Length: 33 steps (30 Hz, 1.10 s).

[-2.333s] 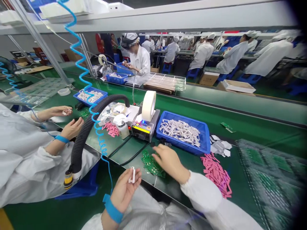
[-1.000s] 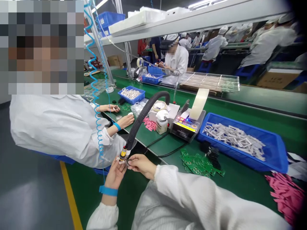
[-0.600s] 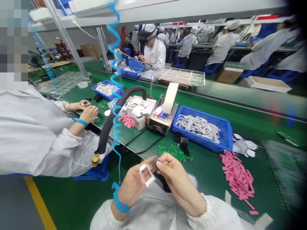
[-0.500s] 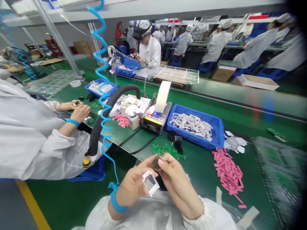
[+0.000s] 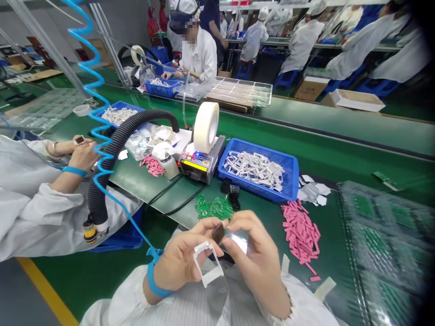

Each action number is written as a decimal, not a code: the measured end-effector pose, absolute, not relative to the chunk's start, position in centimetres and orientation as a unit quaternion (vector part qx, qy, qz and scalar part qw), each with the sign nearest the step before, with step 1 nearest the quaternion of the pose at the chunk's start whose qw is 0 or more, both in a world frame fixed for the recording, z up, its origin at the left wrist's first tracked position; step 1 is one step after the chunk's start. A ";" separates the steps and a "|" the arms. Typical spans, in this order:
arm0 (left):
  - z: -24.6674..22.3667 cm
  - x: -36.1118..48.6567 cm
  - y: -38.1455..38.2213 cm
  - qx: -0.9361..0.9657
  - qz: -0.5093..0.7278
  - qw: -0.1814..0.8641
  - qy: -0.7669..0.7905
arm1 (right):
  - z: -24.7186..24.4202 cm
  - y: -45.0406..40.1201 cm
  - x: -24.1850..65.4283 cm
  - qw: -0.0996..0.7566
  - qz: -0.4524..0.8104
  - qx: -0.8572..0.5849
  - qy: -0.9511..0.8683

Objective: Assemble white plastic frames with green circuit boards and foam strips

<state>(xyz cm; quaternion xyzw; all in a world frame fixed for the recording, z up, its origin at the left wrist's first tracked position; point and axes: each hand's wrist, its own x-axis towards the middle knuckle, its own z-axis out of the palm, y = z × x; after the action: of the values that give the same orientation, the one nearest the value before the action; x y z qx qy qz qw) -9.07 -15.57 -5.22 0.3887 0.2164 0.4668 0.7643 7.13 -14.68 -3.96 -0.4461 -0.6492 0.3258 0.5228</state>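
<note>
Worn items, one person: a white, finely striped smock (image 5: 190,305) with long sleeves ending in gathered, ruffled cuffs (image 5: 287,294). A blue fabric wrist strap (image 5: 152,280) circles the wrist above the bare left hand (image 5: 183,267), with a thin blue cord (image 5: 131,226) attached. Bare right hand (image 5: 254,258), unstrapped.
</note>
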 end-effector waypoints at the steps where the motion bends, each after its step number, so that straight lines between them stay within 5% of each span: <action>1: -5.2 -9.0 -15.6 0.384 0.456 0.773 0.217 | -3.6 -14.7 7.6 0.517 0.262 -0.442 -0.685; 6: -5.0 -9.0 -15.6 0.421 0.404 0.787 0.201 | -1.8 -14.7 8.7 0.471 0.115 -0.440 -0.756; 27: -3.9 -9.2 -15.1 0.479 0.377 0.763 0.215 | -2.4 -14.4 9.3 0.433 0.149 -0.460 -0.761; 33: -4.8 -9.0 -14.8 0.449 0.372 0.779 0.232 | -2.7 -14.1 9.2 0.367 0.151 -0.464 -0.792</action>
<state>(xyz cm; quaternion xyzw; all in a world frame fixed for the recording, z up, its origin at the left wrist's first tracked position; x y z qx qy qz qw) -9.02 -14.84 -4.76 0.4489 0.2318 0.3721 0.7786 9.19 -14.08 -2.68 -0.4639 -0.7922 0.1505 0.3668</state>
